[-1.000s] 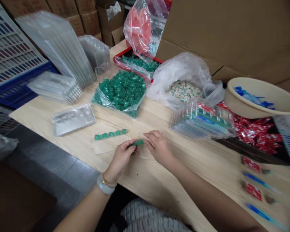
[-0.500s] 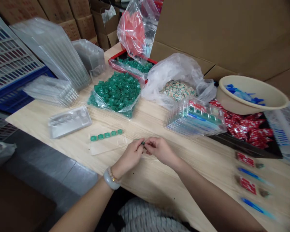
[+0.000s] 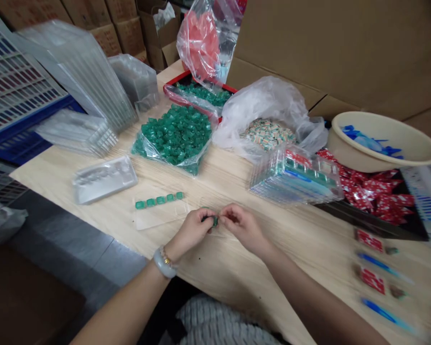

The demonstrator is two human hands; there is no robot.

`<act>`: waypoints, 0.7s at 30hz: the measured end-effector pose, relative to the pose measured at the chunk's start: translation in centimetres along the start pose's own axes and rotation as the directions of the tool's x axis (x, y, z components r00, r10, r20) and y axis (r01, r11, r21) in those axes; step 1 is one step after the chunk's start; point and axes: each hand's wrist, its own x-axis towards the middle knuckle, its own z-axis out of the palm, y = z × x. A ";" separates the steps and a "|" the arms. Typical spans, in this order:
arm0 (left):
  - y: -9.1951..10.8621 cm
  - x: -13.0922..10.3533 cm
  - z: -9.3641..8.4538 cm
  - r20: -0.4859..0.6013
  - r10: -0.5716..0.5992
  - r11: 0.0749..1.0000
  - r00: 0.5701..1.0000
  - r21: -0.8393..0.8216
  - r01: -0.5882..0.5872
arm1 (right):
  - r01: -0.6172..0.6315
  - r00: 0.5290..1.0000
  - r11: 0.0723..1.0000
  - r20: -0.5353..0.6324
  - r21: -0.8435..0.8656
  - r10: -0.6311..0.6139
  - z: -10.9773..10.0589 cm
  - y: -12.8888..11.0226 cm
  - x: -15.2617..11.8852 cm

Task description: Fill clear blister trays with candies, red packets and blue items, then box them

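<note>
My left hand (image 3: 196,227), with a bracelet at its wrist, pinches a small green plastic piece (image 3: 215,221) between thumb and fingers. Close beside it on the right, my right hand (image 3: 241,226) is closed in a pinch; whatever its fingertips hold, if anything, is too small to make out. Under and behind the hands lies something clear and flat, hard to tell from the table. Left of my hands, a clear plastic tray (image 3: 147,221) carries a row of several green square pieces (image 3: 160,200). A bag of green pieces (image 3: 175,134) lies behind it.
Clear trays (image 3: 106,179) and tall stacked covers (image 3: 89,72) stand at left. To the right are a filled-tray stack (image 3: 296,177), a cream basin (image 3: 380,139) of blue parts and a box of red pieces (image 3: 377,196). Red cards (image 3: 371,280) and blue pens (image 3: 382,310) lie at front right.
My right fingertips have drawn slightly apart from my left hand, and the green piece in my left fingers shows more plainly. The view has shifted a little.
</note>
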 end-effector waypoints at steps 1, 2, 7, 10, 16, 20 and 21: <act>-0.3 -0.2 0.3 0.017 -0.052 0.996 0.999 -0.075 0.053 | 0.113 0.993 0.991 -0.030 -0.068 -0.115 0.2 0.3 -0.5; -0.7 -0.3 0.7 0.048 -0.100 0.983 0.994 -0.149 0.106 | 0.204 0.977 0.971 -0.043 -0.126 -0.211 0.4 0.6 -1.1; -1.6 -0.9 1.8 0.072 -0.193 0.941 0.979 -0.269 0.205 | 0.318 0.928 0.916 -0.119 -0.245 -0.353 1.3 1.3 -2.3; -1.3 -1.0 1.4 0.014 -0.144 0.957 0.990 -0.251 0.143 | 0.315 0.912 0.905 -0.171 -0.286 -0.372 1.2 1.2 -1.5; -1.7 -0.8 0.7 -0.249 -0.138 0.935 0.959 -0.352 0.043 | 0.303 0.908 0.720 -0.039 -0.624 -0.416 1.0 2.4 1.7; -2.7 -0.8 0.8 -0.248 -0.132 0.926 0.960 -0.376 0.031 | 0.344 0.898 0.496 0.125 -0.797 -0.422 1.5 3.0 2.7; -3.0 -0.8 0.8 -0.251 -0.123 0.925 0.960 -0.380 0.019 | 0.343 0.894 0.461 0.133 -0.819 -0.429 1.6 3.0 2.8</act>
